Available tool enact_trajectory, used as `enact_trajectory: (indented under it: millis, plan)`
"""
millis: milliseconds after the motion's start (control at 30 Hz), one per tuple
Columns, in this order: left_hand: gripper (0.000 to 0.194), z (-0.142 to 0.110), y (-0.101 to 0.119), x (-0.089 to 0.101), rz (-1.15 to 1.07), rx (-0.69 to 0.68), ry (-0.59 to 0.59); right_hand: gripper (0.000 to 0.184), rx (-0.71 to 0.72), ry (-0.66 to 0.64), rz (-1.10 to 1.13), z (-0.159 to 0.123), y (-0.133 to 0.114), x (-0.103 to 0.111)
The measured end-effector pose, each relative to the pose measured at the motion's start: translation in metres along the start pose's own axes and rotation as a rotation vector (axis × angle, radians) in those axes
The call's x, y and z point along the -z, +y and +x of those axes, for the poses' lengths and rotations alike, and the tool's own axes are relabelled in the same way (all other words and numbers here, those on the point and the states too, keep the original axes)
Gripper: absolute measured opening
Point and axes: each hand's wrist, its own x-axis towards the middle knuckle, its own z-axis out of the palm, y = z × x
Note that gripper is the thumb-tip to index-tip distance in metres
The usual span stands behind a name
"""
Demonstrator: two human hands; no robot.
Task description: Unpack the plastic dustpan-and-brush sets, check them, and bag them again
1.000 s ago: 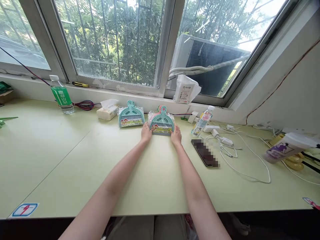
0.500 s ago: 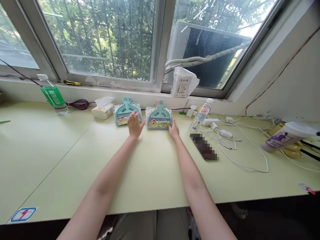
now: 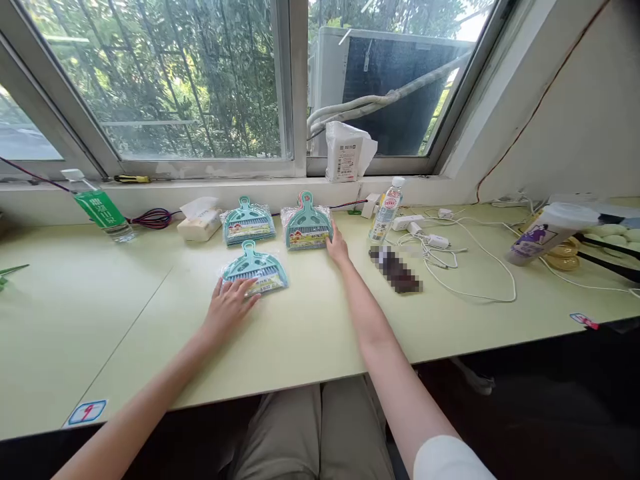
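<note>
A teal dustpan-and-brush set point(image 3: 270, 272) in clear plastic lies flat toward the front of the table. My left hand point(image 3: 231, 305) rests with spread fingers on its lower left edge, covering part of the label. Behind it, against the wall, lies a left stack of similar wrapped sets point(image 3: 247, 223). Beside that is a right stack of sets point(image 3: 306, 227), with pink and white handle rims showing under the top one. My right hand point(image 3: 337, 247) lies along the right edge of this stack, fingers stretched, thumb near its front corner; the far fingertips are partly hidden.
A tissue pack point(image 3: 199, 223) and a green-labelled water bottle point(image 3: 103, 208) stand left. To the right are a drink bottle point(image 3: 386, 212), a phone point(image 3: 396, 270), white charging cables point(image 3: 440, 243) and a tilted cup point(image 3: 545, 237). A screwdriver point(image 3: 133, 179) lies on the sill.
One dustpan-and-brush set now lies in front of the left stack, and my left hand has come nearer with it. My right hand stays by the right stack. The head view has shifted.
</note>
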Motion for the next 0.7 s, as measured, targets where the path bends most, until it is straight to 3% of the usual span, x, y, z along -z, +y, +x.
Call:
enact_trajectory:
  millis: [100,167,267,333,400,467,567,700]
  plan:
    - [0.062,-0.003,-0.008,0.009,-0.029,0.270,0.064,0.070,0.017,0.028,-0.066,-0.005,-0.004,0.002]
    - [0.072,0.010,-0.021,0.012,-0.099,0.435,0.027,0.070,0.038,0.054,-0.139,-0.013,-0.010,0.007]
    - [0.091,0.034,-0.038,0.017,-0.180,0.533,-0.109,0.064,0.153,0.137,-0.236,-0.036,-0.026,0.016]
    - [0.106,0.044,-0.043,0.021,-0.221,0.599,-0.101,0.056,0.255,0.170,-0.256,-0.058,-0.041,0.020]
    - [0.111,0.049,-0.043,0.026,-0.346,0.668,-0.042,0.050,0.328,0.118,-0.239,-0.083,-0.058,0.020]
    - [0.101,0.049,-0.040,0.028,-0.569,0.729,-0.011,0.048,0.358,-0.010,-0.212,-0.105,-0.073,0.015]
    - [0.068,0.044,-0.030,0.026,-0.974,0.814,-0.061,0.052,0.388,-0.205,-0.126,-0.124,-0.086,0.008]
    - [0.043,0.041,-0.007,0.029,-1.327,0.783,0.023,0.051,0.295,-0.227,0.002,-0.118,-0.080,0.006]
